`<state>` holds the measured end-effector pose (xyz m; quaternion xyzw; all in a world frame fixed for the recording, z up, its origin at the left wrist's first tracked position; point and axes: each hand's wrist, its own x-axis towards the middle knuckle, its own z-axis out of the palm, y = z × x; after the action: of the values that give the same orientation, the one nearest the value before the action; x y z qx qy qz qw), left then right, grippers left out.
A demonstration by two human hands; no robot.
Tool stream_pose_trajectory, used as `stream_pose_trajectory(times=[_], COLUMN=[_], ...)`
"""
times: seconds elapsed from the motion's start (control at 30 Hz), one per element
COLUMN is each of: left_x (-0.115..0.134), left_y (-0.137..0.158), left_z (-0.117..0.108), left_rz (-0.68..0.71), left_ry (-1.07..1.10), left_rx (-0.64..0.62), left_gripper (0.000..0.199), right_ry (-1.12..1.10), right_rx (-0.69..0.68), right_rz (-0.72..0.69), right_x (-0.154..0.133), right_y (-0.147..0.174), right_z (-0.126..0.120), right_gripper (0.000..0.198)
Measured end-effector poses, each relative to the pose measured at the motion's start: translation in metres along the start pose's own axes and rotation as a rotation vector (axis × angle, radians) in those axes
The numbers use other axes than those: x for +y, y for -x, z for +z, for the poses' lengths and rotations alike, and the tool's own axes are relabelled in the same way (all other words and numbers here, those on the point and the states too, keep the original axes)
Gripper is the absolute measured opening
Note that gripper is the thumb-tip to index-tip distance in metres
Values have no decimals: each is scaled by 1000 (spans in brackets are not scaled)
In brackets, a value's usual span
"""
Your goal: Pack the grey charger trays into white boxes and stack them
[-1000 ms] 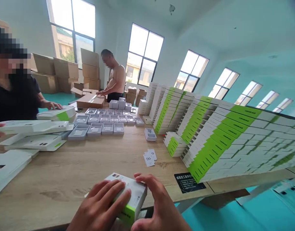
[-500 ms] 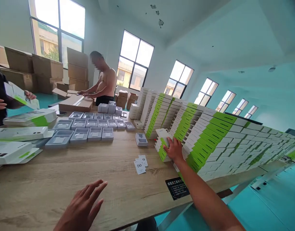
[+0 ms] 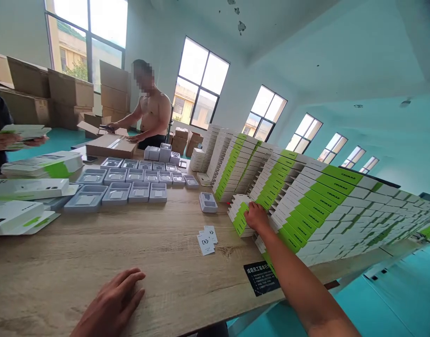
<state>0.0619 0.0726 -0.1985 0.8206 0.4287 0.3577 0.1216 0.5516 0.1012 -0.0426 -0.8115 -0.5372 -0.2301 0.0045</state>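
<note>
Where the table [image 3: 158, 248] extends right, a short stack [image 3: 238, 222] stands. The right hand [image 3: 257, 216] is at its top box [image 3: 240, 200]; I cannot tell whether it grips. The left hand [image 3: 112, 299] is empty, loosely extended. Box likely light, stiff; hold opposite sides.

Over by the pale wall [image 3: 158, 51], brown cartons [image 3: 70, 91] stand stacked beneath a tall window [image 3: 107, 28], and through it I can see a tree [image 3: 77, 70] beside a yellowish building [image 3: 65, 57]. A bare-chested co-worker [image 3: 153, 112] is behind a closed carton [image 3: 111, 146] with a light strip along its top. A black sign [image 3: 260, 281] with white lettering lies near the edge of the surface [image 3: 165, 262]; the floor [image 3: 386, 290] is teal.
</note>
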Motion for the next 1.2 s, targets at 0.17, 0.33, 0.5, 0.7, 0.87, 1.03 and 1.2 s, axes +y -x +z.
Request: stream_pose_trajectory(times=[0.17,0.33,0.5,0.7,0.87,1.03,1.2], left_x=[6,34,56,67,50,-34,-95], left_y=[-5,-1,-3,4,-4,-55,-103], left_z=[-6,-24,-35,-34,-36,-107,-176], left_rz=[-19,-126,-216,-309,-536,-935,-1183], left_ry=[58,137,329,451,760,972,1055], left_rx=[-52,-113,-149,-80,136,715,953], left_gripper=[30,25,23,26,19,30,35], right_ry=[-19,-215,-694,-1042,-1131,-1199,-1265], right_rx=[58,175,86,-82,-194,-227,-224], right_rz=[37,-130,-502,-653,-559,-525,-505], right_x=[1,-52,-166,-229,-217,-218,-220], right_y=[3,39,111,153,144,139,139], right_z=[-6,-7,23,27,27,29,25], right_gripper=[31,46,35,26,27,26,23])
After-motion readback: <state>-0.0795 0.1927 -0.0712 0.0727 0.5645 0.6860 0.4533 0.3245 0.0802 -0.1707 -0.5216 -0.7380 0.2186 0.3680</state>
